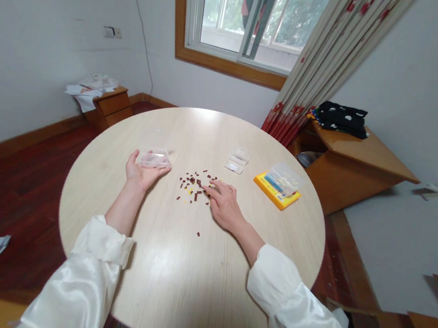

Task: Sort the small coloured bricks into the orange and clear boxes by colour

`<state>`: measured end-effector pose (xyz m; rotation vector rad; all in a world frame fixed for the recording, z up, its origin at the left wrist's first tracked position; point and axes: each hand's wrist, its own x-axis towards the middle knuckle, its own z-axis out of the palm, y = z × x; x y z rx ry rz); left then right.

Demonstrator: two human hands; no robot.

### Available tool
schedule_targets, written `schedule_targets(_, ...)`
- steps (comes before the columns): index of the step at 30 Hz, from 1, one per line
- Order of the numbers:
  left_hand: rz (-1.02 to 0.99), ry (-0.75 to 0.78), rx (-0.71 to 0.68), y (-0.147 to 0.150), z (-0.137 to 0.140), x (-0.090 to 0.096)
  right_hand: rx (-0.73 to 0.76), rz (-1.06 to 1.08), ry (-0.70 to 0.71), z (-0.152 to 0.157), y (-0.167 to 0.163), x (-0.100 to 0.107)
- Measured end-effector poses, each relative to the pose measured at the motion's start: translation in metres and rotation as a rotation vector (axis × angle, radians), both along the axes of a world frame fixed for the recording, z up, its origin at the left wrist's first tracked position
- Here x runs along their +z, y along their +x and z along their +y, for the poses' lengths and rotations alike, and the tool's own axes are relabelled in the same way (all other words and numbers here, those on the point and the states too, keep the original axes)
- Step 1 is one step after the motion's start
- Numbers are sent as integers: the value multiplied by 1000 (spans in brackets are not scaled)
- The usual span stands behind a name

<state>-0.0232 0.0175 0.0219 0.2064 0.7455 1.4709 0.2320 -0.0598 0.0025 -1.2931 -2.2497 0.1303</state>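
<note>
My left hand (pixel 143 174), palm up with curled fingers, holds a clear plastic box (pixel 155 159) over the left part of the round table (pixel 164 265). Small dark brown building bricks (pixel 199 183) lie loose in a pile at the middle, with a few yellow bits among them. At the pile's right edge is my right hand (pixel 225 204), palm down. Its fingers reach out over the bricks with thumb and forefinger apart, and the fingertips seem to touch some pieces. One brown brick (pixel 198 234) lies alone nearer to me.
Behind the pile stands a small clear case (pixel 237 160). At the right a yellow box (pixel 279 197) has a clear plastic tray (pixel 283 178) on top. Beyond the table are a wooden cabinet (pixel 350 160) with dark cloth, a curtain, and papers (pixel 95 84) on a low stand.
</note>
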Motion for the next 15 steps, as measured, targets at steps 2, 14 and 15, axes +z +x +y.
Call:
schedule_targets(2, 2, 3, 0, -2, 2, 0, -46, 36, 7, -1, 11, -2)
schedule_targets(14, 282, -23, 78, -3, 40, -11, -139, 73, -50, 2, 27, -12)
schedule_targets(15, 338, -26, 99, -2, 43, -13, -136, 72, -48, 2, 26, -12)
